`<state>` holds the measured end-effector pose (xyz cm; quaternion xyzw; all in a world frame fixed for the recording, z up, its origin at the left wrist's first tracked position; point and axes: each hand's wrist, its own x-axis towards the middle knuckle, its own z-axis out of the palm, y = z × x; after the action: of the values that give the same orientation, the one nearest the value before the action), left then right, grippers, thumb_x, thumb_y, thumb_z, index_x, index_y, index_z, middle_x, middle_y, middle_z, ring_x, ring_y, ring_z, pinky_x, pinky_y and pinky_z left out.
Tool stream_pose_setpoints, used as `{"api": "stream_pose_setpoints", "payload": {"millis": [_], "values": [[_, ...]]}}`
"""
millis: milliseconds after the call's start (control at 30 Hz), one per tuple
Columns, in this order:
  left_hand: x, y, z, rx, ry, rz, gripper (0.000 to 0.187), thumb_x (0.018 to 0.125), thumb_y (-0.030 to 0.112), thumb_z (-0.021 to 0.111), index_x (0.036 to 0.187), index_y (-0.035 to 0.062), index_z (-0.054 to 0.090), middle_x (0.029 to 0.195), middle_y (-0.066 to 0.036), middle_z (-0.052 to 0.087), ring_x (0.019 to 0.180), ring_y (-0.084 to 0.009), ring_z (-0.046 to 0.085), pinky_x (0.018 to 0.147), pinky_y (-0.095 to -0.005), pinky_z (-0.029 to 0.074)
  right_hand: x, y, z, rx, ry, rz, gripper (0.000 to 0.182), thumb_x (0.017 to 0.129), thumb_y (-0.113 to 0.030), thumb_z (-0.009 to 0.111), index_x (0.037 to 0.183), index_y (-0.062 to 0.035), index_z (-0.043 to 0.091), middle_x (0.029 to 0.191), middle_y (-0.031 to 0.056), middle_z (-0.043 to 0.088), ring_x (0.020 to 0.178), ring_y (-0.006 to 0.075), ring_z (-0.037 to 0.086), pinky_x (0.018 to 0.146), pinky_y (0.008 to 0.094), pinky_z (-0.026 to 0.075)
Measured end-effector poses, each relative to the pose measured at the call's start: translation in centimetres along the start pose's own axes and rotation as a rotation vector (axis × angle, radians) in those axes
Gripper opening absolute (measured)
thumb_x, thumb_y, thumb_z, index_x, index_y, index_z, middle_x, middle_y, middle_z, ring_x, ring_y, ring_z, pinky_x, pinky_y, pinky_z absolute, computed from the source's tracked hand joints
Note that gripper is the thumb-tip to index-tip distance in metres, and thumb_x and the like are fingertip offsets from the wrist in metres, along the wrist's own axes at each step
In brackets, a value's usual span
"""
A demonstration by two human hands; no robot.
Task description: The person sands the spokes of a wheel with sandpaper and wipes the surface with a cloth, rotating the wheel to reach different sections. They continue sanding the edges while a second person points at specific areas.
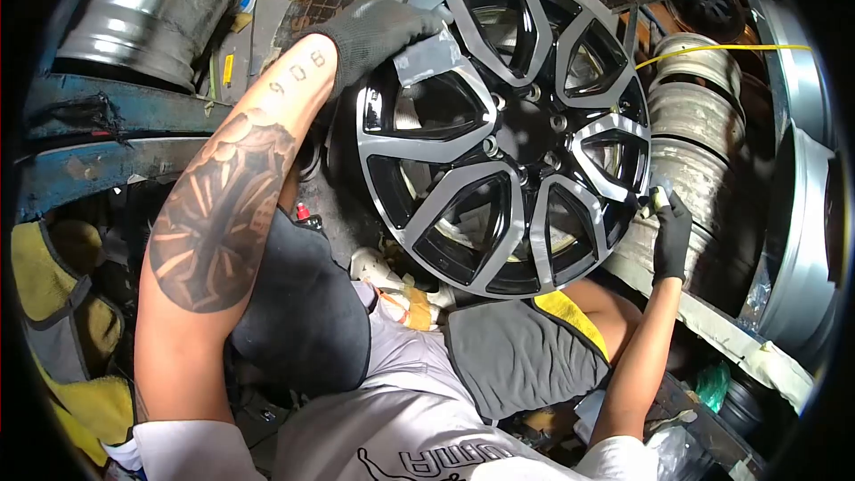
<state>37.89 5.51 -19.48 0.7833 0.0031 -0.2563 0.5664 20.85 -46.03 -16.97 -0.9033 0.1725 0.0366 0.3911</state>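
A black and silver alloy wheel (533,135) stands tilted in front of me, its spoked face toward me. At its upper left, my left hand (378,31) in a dark glove is closed on a grey sheet (431,59) that looks like sandpaper. Part of the sheet lies over a spoke near the rim, and another part shows above the fingers. My right hand (671,233), also gloved, has its fingers closed at the wheel's right edge. Something pale shows at those fingertips, too small to make out.
Bare metal wheel barrels (699,116) are stacked at the right, beside a metal frame (770,160). A large silver barrel (156,9) lies at the upper left above blue beams (98,134). Grey pads (525,356) cover my thighs. A yellow cable (712,49) crosses the upper right.
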Motion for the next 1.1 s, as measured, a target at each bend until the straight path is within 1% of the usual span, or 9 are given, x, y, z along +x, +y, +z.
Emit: {"api": "stream_pose_setpoints", "payload": {"millis": [200, 400, 500, 667, 767, 800, 867, 1000, 1100], "values": [[0.9, 0.2, 2.0, -0.336, 0.013, -0.085, 0.037, 0.092, 0.026, 0.067, 0.121, 0.0029, 0.069, 0.098, -0.008, 0.071, 0.082, -0.0146, 0.068, 0.073, -0.0279, 0.055, -1.9, 1.2, 2.9, 0.55, -0.241, 0.264, 0.029, 0.103, -0.022, 0.059, 0.122, -0.0007, 0.066, 0.099, 0.0016, 0.067, 0.085, 0.0122, 0.062, 0.082, 0.029, 0.052], [2.3, 0.2, 3.0, 0.26, 0.169, -0.003, 0.037, 0.092, 0.036, 0.068, 0.101, 0.0004, 0.072, 0.081, -0.008, 0.069, 0.07, -0.0155, 0.063, 0.067, -0.0336, 0.05, 0.4, -1.3, 6.1, 0.864, 0.136, 0.328, 0.019, 0.101, -0.021, 0.056, 0.113, -0.0088, 0.066, 0.086, -0.0007, 0.064, 0.072, 0.0081, 0.058, 0.066, 0.0221, 0.049], [2.1, 0.0, 3.3, 0.201, 0.174, 0.069, 0.04, 0.091, 0.038, 0.069, 0.099, -0.0016, 0.071, 0.081, -0.009, 0.069, 0.072, -0.0163, 0.064, 0.068, -0.0335, 0.05, 2.3, -0.8, 5.5, 0.813, 0.263, 0.463, 0.014, 0.1, -0.021, 0.058, 0.102, -0.0105, 0.068, 0.076, 0.0023, 0.067, 0.062, 0.0111, 0.057, 0.057, 0.0236, 0.048], [-1.2, -0.9, 3.5, 0.381, 0.021, 0.027, 0.042, 0.09, 0.037, 0.068, 0.102, -0.0028, 0.07, 0.083, -0.01, 0.069, 0.075, -0.0173, 0.065, 0.07, -0.0337, 0.051, 5.1, 2.9, 3.9, 0.526, 0.243, 0.185, 0.019, 0.098, -0.02, 0.061, 0.107, -0.0065, 0.071, 0.082, 0.0034, 0.068, 0.064, 0.0128, 0.061, 0.059, 0.0248, 0.049], [-2.1, -0.3, 2.4, 0.241, 0.121, 0.281, 0.037, 0.091, 0.032, 0.068, 0.105, -0.0016, 0.07, 0.083, -0.009, 0.069, 0.075, -0.0158, 0.064, 0.071, -0.0338, 0.052, 2.0, -3.3, 5.3, 0.184, 0.233, 0.005, 0.021, 0.098, -0.018, 0.064, 0.11, -0.0024, 0.071, 0.088, 0.0047, 0.07, 0.073, 0.0113, 0.066, 0.064, 0.0259, 0.053], [-2.7, 0.9, 1.4, 0.24, 0.168, 0.392, 0.034, 0.092, 0.031, 0.067, 0.106, -0.0006, 0.07, 0.082, -0.008, 0.069, 0.074, -0.0152, 0.064, 0.07, -0.0337, 0.052, 0.7, -6.2, 6.7, 0.27, 0.216, -0.069, 0.021, 0.097, -0.018, 0.065, 0.109, -0.0017, 0.071, 0.09, 0.0054, 0.07, 0.075, 0.0113, 0.067, 0.065, 0.0267, 0.054], [-3.0, 4.1, -1.3, -0.128, 0.219, 0.2, 0.031, 0.092, 0.022, 0.062, 0.114, 0.0013, 0.068, 0.094, -0.012, 0.071, 0.085, -0.0224, 0.067, 0.08, -0.0358, 0.053, -1.3, -6.6, 9.0, 0.332, 0.019, -0.087, 0.024, 0.097, -0.02, 0.067, 0.111, -0.0004, 0.068, 0.096, 0.0092, 0.072, 0.075, 0.0141, 0.069, 0.069, 0.029, 0.058], [-1.2, 5.2, -1.9, -0.397, 0.261, 0.219, 0.031, 0.094, 0.02, 0.06, 0.119, 0.0038, 0.068, 0.101, -0.01, 0.07, 0.093, -0.02, 0.066, 0.086, -0.034, 0.052, -7.9, -13.7, 15.2, 0.869, -0.628, 0.106, 0.038, 0.094, -0.021, 0.065, 0.122, 0.0036, 0.059, 0.107, 0.0129, 0.07, 0.097, 0.023, 0.069, 0.086, 0.0401, 0.059], [-3.1, 6.4, -1.9, -0.151, 0.337, 0.432, 0.031, 0.094, 0.022, 0.06, 0.118, 0.0036, 0.068, 0.1, -0.01, 0.069, 0.091, -0.0186, 0.064, 0.085, -0.0334, 0.052, -9.7, -14.0, 17.1, 1.291, -0.514, 0.492, 0.042, 0.089, -0.014, 0.057, 0.126, 0.0051, 0.057, 0.116, 0.0157, 0.065, 0.106, 0.0279, 0.063, 0.1, 0.0415, 0.051]]}}
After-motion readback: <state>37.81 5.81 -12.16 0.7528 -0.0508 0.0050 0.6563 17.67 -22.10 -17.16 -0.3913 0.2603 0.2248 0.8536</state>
